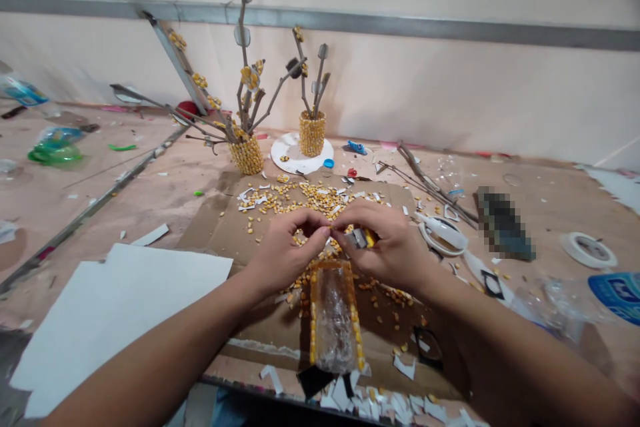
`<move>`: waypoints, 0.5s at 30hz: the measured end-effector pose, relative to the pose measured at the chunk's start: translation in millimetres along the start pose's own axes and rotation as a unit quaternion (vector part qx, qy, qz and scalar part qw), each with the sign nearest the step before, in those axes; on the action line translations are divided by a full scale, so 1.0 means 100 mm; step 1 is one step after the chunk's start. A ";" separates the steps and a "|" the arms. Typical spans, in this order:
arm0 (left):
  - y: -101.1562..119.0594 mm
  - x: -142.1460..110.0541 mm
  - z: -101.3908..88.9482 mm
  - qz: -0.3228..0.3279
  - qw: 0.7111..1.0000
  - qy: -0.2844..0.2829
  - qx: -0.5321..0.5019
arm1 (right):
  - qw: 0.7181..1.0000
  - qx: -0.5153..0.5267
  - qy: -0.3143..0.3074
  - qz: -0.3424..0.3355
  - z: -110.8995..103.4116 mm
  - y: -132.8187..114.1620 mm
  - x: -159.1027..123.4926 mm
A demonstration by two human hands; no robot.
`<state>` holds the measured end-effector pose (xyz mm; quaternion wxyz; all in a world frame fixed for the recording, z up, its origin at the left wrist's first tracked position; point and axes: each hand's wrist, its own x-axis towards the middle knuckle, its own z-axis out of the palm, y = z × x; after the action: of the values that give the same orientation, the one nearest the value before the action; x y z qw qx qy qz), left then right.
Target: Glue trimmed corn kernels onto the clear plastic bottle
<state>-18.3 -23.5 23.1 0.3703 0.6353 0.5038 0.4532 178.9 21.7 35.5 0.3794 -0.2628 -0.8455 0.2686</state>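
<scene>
Fingertips nearly together, my left hand (295,243) and my right hand (383,240) meet above the middle of the cardboard. The left thumb and forefinger pinch something too small to make out. Tucked in my right hand is a small yellow-and-grey tool (361,237), mostly covered by the fingers; its kind is unclear. Just below the hands lies a clear plastic container (335,320) with rows of corn kernels along its edges. Loose corn kernels (320,197) are scattered on the cardboard (210,220) beyond and around the hands.
Two corn-covered pots, a left one (247,155) and a right one (313,133), hold branches at the back. The right pot stands on a white ring (285,157). White sheets (115,320) lie left; tape rolls (589,250), sticks (430,180) and a blurred dark object (505,223) lie right.
</scene>
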 end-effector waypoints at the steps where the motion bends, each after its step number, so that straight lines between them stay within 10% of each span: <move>1: 0.00 0.00 0.00 -0.014 1.000 -0.002 -0.015 | 1.000 -0.008 -0.003 -0.006 0.00 0.01 0.00; 15: 0.07 -0.01 0.02 -0.112 0.967 -0.015 -0.227 | 0.974 -0.207 -0.094 0.001 0.02 0.06 -0.04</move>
<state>-14.7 -26.3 28.6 0.5604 0.4811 0.4499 0.5021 181.2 23.3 28.8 0.2352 -0.3104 -0.9143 0.1116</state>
